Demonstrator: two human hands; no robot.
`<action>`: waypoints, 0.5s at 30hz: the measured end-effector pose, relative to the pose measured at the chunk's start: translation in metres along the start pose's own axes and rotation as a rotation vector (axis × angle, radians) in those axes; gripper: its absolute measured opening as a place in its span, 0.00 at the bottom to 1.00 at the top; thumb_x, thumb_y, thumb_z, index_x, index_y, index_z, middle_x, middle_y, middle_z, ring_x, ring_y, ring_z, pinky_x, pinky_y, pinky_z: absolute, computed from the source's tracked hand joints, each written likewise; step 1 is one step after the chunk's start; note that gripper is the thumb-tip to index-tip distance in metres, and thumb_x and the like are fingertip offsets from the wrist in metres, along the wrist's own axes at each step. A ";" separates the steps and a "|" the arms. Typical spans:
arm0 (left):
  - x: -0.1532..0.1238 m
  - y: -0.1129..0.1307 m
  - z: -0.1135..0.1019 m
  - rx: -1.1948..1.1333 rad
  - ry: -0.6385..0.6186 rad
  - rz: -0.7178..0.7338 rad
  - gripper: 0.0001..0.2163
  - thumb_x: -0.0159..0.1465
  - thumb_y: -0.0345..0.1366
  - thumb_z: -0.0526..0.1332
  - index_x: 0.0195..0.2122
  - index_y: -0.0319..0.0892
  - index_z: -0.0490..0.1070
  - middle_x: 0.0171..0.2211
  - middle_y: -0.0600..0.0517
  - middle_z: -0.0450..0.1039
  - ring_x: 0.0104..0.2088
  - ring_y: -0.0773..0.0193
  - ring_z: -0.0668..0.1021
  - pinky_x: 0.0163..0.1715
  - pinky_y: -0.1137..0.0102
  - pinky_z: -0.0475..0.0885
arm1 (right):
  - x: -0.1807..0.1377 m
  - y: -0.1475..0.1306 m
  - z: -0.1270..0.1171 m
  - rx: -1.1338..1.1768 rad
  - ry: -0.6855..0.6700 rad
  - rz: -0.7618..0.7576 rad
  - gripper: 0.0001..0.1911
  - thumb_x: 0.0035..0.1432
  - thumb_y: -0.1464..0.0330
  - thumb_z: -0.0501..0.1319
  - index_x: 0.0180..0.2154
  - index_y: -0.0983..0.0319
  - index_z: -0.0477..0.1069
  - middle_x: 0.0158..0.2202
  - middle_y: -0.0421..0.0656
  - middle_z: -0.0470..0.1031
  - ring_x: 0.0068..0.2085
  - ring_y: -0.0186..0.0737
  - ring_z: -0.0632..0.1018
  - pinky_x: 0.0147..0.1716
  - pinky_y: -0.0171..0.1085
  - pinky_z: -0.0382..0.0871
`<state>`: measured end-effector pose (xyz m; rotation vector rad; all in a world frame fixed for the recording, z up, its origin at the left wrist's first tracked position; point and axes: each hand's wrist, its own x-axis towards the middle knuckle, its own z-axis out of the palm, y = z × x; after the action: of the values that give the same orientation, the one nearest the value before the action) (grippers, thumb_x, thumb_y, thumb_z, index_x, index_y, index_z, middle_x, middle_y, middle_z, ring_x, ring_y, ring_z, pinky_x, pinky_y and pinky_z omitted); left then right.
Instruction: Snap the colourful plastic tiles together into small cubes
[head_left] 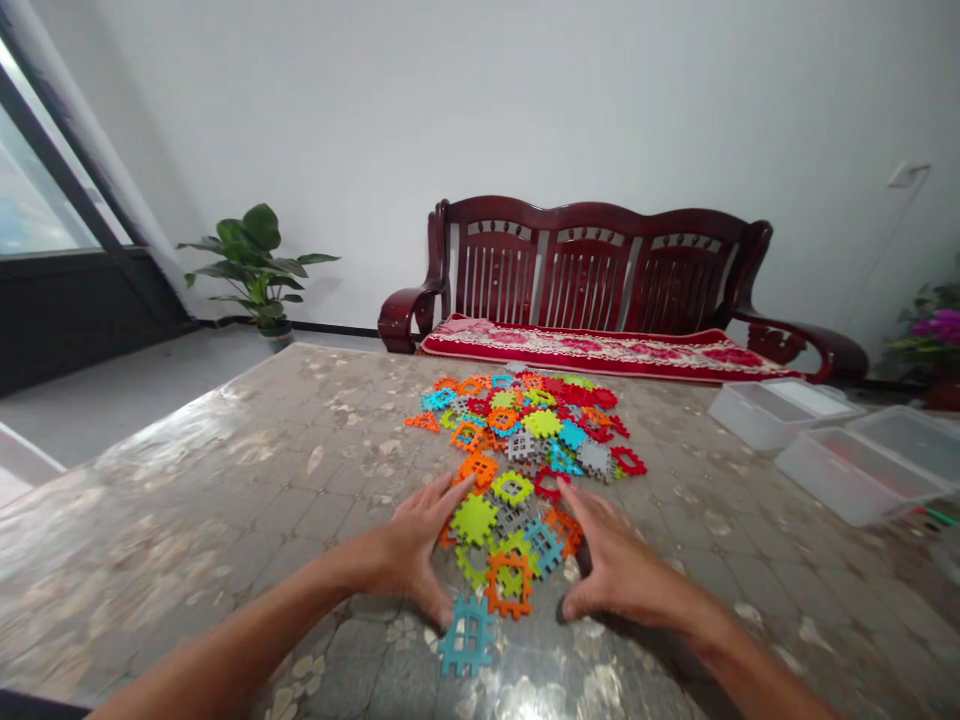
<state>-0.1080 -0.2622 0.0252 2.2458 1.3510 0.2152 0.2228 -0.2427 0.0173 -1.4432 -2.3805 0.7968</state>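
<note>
A heap of flat, notched plastic building tiles [534,420] in orange, green, red, blue and grey lies on the patterned table [225,480]. A smaller cluster of the tiles [506,545] sits nearer to me, cupped between both hands. My left hand [417,548] rests on the table at the cluster's left side, fingers stretched and spread. At the cluster's right side rests my right hand [611,562], fingers also spread, thumb down by the table. One blue tile [466,636] lies alone just in front of the cluster. Neither hand holds a tile.
Two clear plastic boxes [862,465] and a lid [806,398] stand at the table's right. Behind the table is a dark wooden bench [600,270] with a red cushion. A potted plant [255,265] is at the back left, flowers [937,330] at the far right.
</note>
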 end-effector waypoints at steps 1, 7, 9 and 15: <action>-0.005 0.002 0.006 0.023 -0.012 -0.001 0.70 0.36 0.66 0.72 0.74 0.48 0.35 0.74 0.35 0.37 0.72 0.31 0.46 0.66 0.40 0.49 | -0.001 -0.005 0.003 -0.037 -0.015 0.007 0.70 0.32 0.57 0.77 0.73 0.56 0.43 0.73 0.53 0.48 0.71 0.62 0.51 0.66 0.58 0.49; -0.006 0.021 0.036 0.145 0.067 -0.069 0.66 0.37 0.67 0.71 0.74 0.51 0.42 0.74 0.33 0.40 0.71 0.29 0.47 0.65 0.36 0.46 | 0.012 -0.034 0.014 -0.076 0.016 -0.052 0.56 0.45 0.58 0.73 0.71 0.57 0.50 0.67 0.52 0.62 0.65 0.58 0.63 0.62 0.54 0.56; 0.001 0.025 0.038 0.157 0.150 -0.104 0.60 0.41 0.65 0.71 0.73 0.53 0.46 0.73 0.35 0.45 0.71 0.32 0.52 0.64 0.39 0.52 | 0.017 -0.039 0.015 -0.085 0.058 -0.113 0.48 0.51 0.61 0.70 0.69 0.56 0.54 0.63 0.50 0.68 0.60 0.55 0.68 0.59 0.51 0.60; 0.025 0.033 0.033 0.165 0.368 -0.200 0.38 0.54 0.56 0.68 0.66 0.53 0.64 0.64 0.43 0.66 0.62 0.40 0.68 0.59 0.46 0.63 | 0.027 -0.050 0.020 -0.181 0.152 -0.190 0.39 0.53 0.62 0.67 0.66 0.58 0.61 0.57 0.50 0.73 0.56 0.55 0.72 0.56 0.51 0.62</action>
<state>-0.0573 -0.2639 0.0099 2.2582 1.8339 0.4808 0.1631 -0.2436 0.0275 -1.2636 -2.4763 0.4195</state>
